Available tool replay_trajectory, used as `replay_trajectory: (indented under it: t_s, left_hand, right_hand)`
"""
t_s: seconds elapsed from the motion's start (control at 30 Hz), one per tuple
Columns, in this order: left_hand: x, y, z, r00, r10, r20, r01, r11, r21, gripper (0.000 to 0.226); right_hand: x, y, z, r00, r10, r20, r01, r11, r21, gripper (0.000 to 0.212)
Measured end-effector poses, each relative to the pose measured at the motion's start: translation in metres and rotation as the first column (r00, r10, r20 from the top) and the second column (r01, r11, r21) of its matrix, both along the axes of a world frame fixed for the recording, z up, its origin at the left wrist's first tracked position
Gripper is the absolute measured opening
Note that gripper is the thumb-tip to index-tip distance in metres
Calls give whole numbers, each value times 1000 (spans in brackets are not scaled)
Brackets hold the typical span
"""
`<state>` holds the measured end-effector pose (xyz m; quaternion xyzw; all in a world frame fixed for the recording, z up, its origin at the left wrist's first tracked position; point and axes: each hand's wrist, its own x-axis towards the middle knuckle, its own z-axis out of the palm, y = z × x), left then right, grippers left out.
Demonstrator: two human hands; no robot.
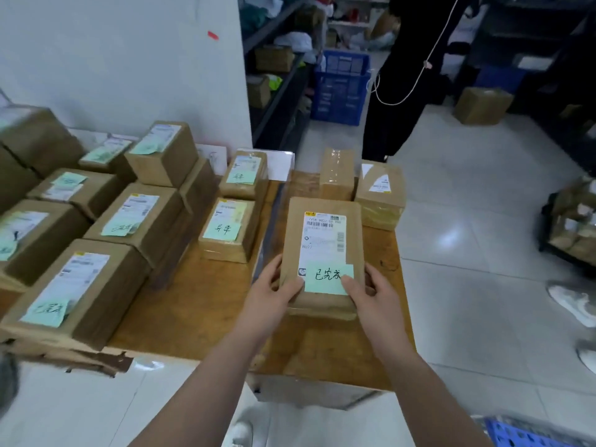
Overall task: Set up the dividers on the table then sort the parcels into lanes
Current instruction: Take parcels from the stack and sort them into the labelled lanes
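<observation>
A parcel (322, 250) with a green note (327, 279) is gripped at its near end by both hands: left hand (274, 296) and right hand (371, 298), thumbs on top. It is placed at the surface's (200, 304) right side, beside a clear divider (271, 217).

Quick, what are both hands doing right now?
Left hand: grips the parcel, near left edge.
Right hand: grips the same parcel, thumb on its green note.

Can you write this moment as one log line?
left hand, right hand: hold flat brown parcel with green note | where: wooden table, right of clear plastic divider
</observation>
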<state>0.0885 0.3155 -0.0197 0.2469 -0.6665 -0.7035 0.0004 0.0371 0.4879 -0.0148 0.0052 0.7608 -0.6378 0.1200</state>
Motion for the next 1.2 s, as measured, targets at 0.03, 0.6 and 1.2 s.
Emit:
replay_trajectory:
  t_s: [0.03,0.6,1.2]
  left_hand:
    - [4,-6,8,999,27,-21,-27,999,-18,62]
    - [99,-183,65,868,480,-127,-487,873,-30,55]
    - [43,-421,46,985,169,21,-164,977,-137,49]
  right_hand:
    - [0,-7,8,1000,14,-22,-14,1000,-5,37]
    - [37,-235,57,935,351,-43,-353,935,-29,30]
    - [24,-447,37,980,78,185,-74,997,-27,52]
